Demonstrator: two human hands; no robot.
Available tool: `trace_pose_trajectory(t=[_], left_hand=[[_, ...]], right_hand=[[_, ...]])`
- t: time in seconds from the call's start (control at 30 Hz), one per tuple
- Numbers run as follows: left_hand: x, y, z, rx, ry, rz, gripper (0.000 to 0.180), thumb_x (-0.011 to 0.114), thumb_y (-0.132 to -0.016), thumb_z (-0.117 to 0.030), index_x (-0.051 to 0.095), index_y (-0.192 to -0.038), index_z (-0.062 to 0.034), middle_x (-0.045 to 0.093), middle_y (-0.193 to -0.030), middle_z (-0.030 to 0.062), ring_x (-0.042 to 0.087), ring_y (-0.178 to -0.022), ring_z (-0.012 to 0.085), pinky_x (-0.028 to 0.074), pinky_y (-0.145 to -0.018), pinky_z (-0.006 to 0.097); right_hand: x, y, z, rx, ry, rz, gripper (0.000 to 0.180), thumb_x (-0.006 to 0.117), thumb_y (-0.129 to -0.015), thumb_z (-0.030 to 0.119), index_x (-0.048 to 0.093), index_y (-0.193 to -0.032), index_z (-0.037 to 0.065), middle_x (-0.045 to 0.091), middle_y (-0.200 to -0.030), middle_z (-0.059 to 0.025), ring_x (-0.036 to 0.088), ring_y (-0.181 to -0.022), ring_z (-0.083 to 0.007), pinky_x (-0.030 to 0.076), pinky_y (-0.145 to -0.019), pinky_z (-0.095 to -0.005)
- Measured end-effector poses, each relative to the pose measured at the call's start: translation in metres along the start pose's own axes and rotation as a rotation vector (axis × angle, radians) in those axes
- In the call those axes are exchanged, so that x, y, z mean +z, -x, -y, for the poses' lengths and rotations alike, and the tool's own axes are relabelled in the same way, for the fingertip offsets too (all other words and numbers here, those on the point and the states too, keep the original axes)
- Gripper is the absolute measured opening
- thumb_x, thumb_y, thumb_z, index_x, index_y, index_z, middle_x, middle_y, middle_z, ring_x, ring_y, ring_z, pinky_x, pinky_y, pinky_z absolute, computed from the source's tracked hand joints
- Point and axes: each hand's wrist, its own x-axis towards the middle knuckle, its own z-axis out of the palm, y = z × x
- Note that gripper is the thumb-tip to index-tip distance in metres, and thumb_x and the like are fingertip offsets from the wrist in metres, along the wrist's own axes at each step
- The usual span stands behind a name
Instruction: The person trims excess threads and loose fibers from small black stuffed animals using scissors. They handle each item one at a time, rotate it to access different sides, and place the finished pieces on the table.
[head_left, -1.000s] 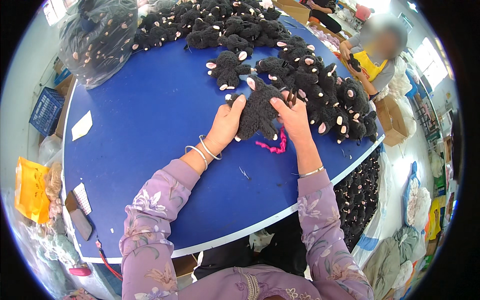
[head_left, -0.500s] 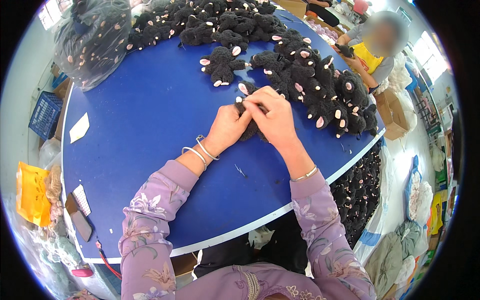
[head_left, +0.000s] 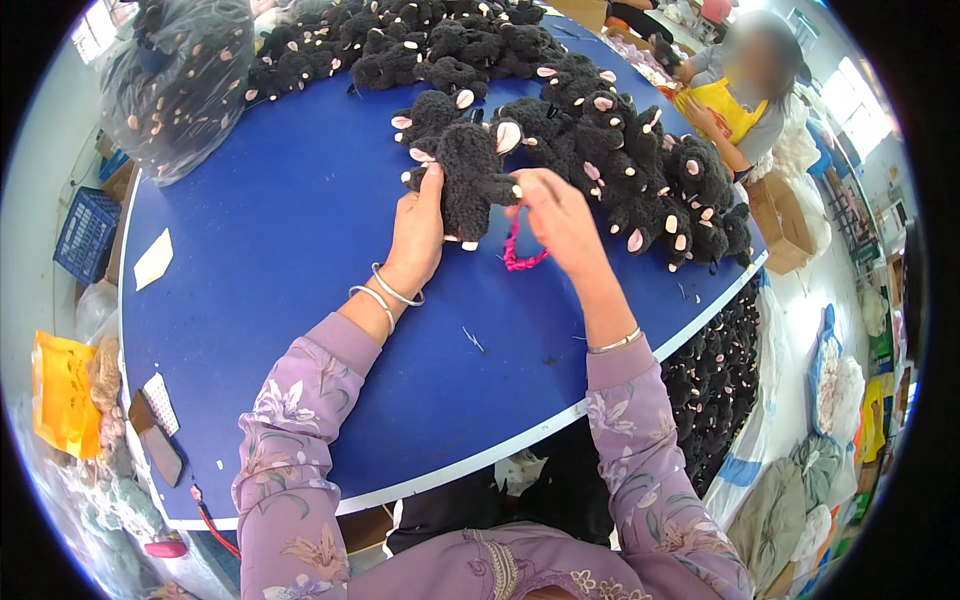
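My left hand grips a black plush toy by its side, thumb lying on the fluffy body. The toy is upright above the table, with pink-lined ears and pale paw tips. At the toy's right paw, my right hand is closed, its fingertips partly hidden. From under that hand hangs a bright pink, knotted-looking loop; what it belongs to is hidden. Just behind the held toy lies another black plush toy.
Black plush toys are heaped along the right and far sides of the blue table. A clear bag of toys stands far left. A phone-like object lies near the left edge. Across the table sits a co-worker.
The plush toy has been raised and turned upright in my left hand. My right hand has moved slightly right, and the pink loop now shows beneath it.
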Motion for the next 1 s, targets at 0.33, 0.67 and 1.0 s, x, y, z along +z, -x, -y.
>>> trace_pose_trajectory(t=[0.33,0.67,1.0], left_hand=[[-0.007,-0.002,0.004,0.026,-0.007,0.062,0.036,0.048,-0.098,-0.031,0.061,-0.1,0.0027,0.065,-0.08,0.0068,0.06,-0.061,0.0113,0.047,-0.051,0.025],[0.0,0.001,0.0,0.017,-0.109,0.088,0.043,0.044,-0.099,-0.036,0.062,-0.098,0.0034,0.065,-0.077,0.0079,0.06,-0.056,0.0127,0.048,-0.049,0.024],[0.001,0.009,-0.003,0.024,-0.38,0.289,0.029,0.058,-0.093,-0.028,0.061,-0.104,-0.0022,0.065,-0.085,0.0044,0.06,-0.066,0.0122,0.049,-0.057,0.023]], right_hand=[[-0.007,-0.008,-0.011,0.042,-0.309,-0.291,0.022,0.06,-0.092,0.022,0.063,-0.079,0.005,0.052,-0.062,0.0026,0.037,-0.047,-0.0016,0.027,-0.041,-0.0183],[0.016,-0.004,-0.017,0.028,-0.114,-0.018,0.029,0.058,-0.093,0.031,0.052,-0.079,0.006,0.047,-0.059,0.0026,0.032,-0.044,-0.0018,0.025,-0.039,-0.0197],[0.018,0.0,-0.004,0.084,-0.279,-0.012,0.019,0.068,-0.085,0.02,0.059,-0.093,0.004,0.054,-0.073,0.0015,0.043,-0.05,-0.002,0.03,-0.04,-0.0199]])
